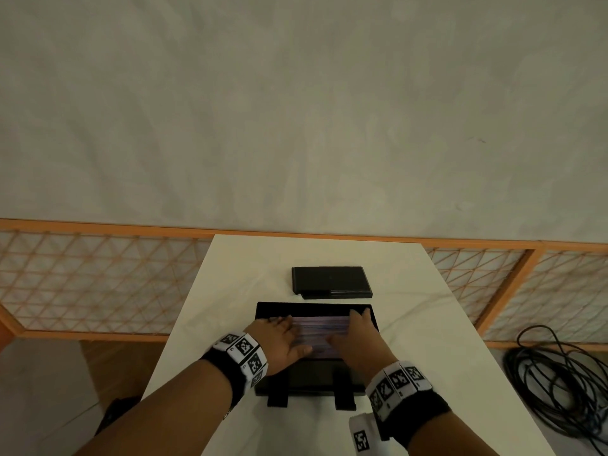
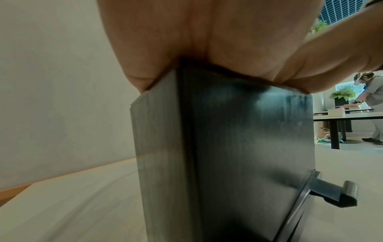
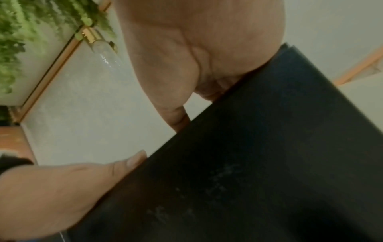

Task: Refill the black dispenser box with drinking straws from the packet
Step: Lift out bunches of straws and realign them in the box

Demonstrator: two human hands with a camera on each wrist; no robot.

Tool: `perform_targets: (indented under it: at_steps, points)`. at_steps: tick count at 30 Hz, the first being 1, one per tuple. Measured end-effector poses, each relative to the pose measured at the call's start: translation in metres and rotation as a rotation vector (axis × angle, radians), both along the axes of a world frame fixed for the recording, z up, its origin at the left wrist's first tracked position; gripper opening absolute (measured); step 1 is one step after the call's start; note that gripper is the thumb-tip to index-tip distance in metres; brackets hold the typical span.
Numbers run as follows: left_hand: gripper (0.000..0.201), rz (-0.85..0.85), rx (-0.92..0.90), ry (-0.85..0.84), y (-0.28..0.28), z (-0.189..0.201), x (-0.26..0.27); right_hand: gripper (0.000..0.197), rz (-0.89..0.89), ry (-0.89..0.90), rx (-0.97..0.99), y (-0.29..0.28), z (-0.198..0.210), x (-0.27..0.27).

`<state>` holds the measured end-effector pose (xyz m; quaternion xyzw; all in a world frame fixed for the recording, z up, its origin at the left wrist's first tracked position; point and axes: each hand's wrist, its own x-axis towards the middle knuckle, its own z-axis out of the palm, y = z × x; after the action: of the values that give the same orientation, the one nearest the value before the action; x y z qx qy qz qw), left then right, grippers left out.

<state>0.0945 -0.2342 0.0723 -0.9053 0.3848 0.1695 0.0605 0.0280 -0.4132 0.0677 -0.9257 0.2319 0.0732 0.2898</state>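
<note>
On smooth ridged straws (image 1: 324, 330), left hand (image 1: 283, 339), right hand (image 1: 357, 339) lie flat.

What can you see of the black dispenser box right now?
The black dispenser box stands on the white table, lid off, smooth and plastic-looking. Pale straws lie lengthwise across its open top. Two short feet jut from its near edge. The left hand and right hand rest flat on it.
</note>
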Motion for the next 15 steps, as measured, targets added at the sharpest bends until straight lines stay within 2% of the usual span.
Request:
perform_targets:
  at_steps: [2, 5, 7, 10, 13, 15]
  points:
    - [0.071, -0.002, 0.028, -0.012, 0.000, 0.001, -0.002, 0.067, -0.075, -0.005, 0.099, 0.000, 0.004, 0.008]
    - [0.070, -0.008, 0.002, -0.033, 0.001, -0.002, -0.001, 0.077, -0.157, 0.013, 0.190, 0.003, 0.005, 0.018]
    - [0.081, -0.016, -0.020, -0.034, 0.002, -0.002, -0.001, 0.076, -0.216, 0.022, 0.255, 0.003, 0.006, 0.020]
    - [0.104, -0.011, -0.047, -0.042, 0.002, -0.001, -0.001, 0.061, -0.290, 0.000, 0.422, -0.006, 0.010, 0.019]
    - [0.090, 0.010, -0.057, -0.048, 0.003, -0.001, -0.003, 0.064, -0.317, -0.094, 0.515, -0.018, 0.005, 0.021]
    - [0.107, 0.013, -0.047, -0.051, 0.002, 0.000, -0.004, 0.061, -0.324, -0.119, 0.523, -0.024, -0.004, 0.023]
